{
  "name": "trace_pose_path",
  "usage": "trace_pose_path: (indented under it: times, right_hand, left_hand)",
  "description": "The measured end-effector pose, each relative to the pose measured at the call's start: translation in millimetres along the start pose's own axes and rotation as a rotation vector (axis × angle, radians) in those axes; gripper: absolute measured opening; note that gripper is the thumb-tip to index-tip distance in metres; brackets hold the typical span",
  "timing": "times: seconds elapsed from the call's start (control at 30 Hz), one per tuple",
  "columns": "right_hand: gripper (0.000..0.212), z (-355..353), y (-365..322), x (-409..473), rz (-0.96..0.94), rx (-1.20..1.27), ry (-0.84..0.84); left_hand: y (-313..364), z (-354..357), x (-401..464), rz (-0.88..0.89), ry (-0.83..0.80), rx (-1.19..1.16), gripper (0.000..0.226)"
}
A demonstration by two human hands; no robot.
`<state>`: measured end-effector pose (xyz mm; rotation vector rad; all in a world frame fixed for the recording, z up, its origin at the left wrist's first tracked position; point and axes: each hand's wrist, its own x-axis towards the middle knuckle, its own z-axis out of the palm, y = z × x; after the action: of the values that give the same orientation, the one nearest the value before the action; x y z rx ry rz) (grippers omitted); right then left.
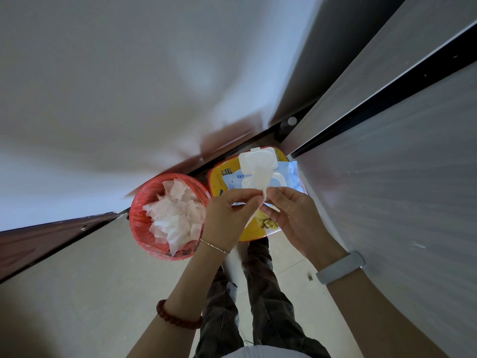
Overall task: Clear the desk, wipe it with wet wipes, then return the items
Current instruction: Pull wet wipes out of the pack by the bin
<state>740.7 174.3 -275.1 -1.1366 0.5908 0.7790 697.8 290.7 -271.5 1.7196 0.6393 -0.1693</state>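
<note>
A pale blue pack of wet wipes [287, 177] lies on a yellow and orange box [219, 182], its white flip lid [258, 157] standing open. A white wet wipe [260, 180] rises from the pack's opening. My left hand [227, 215] and my right hand [291, 215] both pinch the wipe's lower end between thumb and fingers, just in front of the pack. The desk is not clearly in view.
A red bin [139, 223] lined with a red bag stands left of the box and holds several crumpled white wipes [175, 215]. A grey panel [400, 189] runs along the right. Pale floor [90, 280] and my legs lie below.
</note>
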Motion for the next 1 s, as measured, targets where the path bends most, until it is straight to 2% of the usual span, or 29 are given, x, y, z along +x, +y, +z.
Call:
trace_pose_path:
  times: [0.13,0.37,0.5,0.57,0.63,0.73,0.83,1.0]
  right_hand:
    - [0.019,1.5,3.4,-3.2,-0.086,-0.114,0.004]
    - [0.019,-0.9,7.1,-3.4,-0.232,-0.473,-0.013]
    - [0.021,0.1,7.0,-3.6,-0.264,-0.560,-0.026]
    - [0.021,-2.7,7.5,-1.2,-0.214,-0.506,0.020]
    - [0.024,-13.5,6.6,5.9,-0.161,-0.398,0.130]
    - [0.024,-37.7,7.8,21.2,-0.114,-0.340,0.286]
    - [0.028,-47.3,13.6,32.6,-0.075,-0.411,0.319]
    - [0.031,-31.0,17.9,45.6,-0.070,-0.443,0.317]
  left_hand:
    - [1.0,-0.9,-2.4,-0.018,0.010,0.003,0.022]
    - [0.4,-1.6,-3.8,-0.041,0.022,0.055,0.008]
    - [-3.0,-2.1,-1.2,-0.096,0.026,-0.022,0.028]
    - [-8.7,-2.5,2.4,-0.189,0.117,-0.160,0.025]
    - [-19.2,-8.9,8.0,-0.327,0.285,-0.310,0.022]
    - [-40.3,-30.4,13.9,-0.452,0.515,-0.405,0.021]
    - [-52.3,-40.3,11.9,-0.463,0.597,-0.302,0.013]
    - [-54.8,-33.7,6.6,-0.455,0.648,-0.166,0.020]
